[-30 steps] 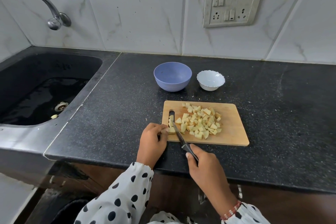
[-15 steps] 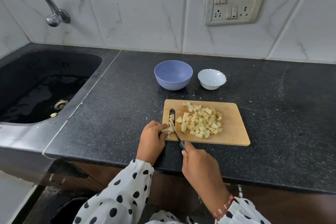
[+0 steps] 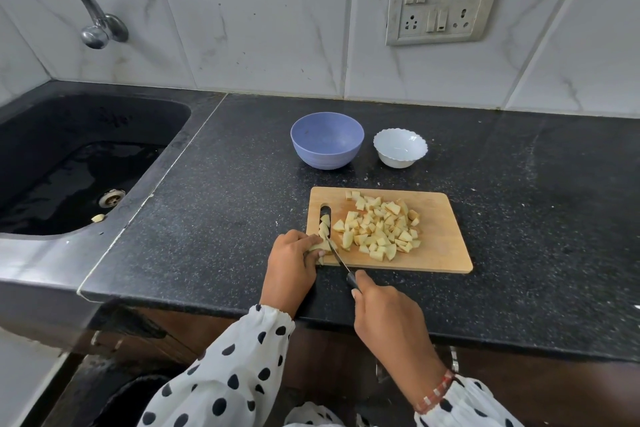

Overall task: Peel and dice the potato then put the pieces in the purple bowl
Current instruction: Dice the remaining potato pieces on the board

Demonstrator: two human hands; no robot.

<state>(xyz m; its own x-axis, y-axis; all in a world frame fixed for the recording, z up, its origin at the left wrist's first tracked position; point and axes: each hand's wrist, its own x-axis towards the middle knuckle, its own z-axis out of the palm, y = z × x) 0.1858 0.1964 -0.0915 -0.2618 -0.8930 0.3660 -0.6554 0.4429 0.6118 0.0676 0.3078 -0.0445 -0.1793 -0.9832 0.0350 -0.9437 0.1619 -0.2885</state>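
Observation:
A wooden cutting board [image 3: 440,246] lies on the black counter with a pile of diced potato pieces [image 3: 379,227] on its middle. At the board's near left corner my left hand [image 3: 292,262] pinches a remaining potato strip [image 3: 323,243]. My right hand [image 3: 388,312] grips the dark handle of a knife [image 3: 337,258], whose blade lies across that strip. The purple bowl [image 3: 327,144] stands behind the board, with nothing in it.
A small white scalloped bowl [image 3: 400,147] sits right of the purple one. A black sink [image 3: 69,163] with a tap [image 3: 93,24] lies to the left, with a potato scrap near its drain. A socket plate [image 3: 443,0] hangs on the tiled wall.
The knife blade has moved forward along the strip, cutting it. My right hand moved toward the board, and my left hand stayed on the strip.

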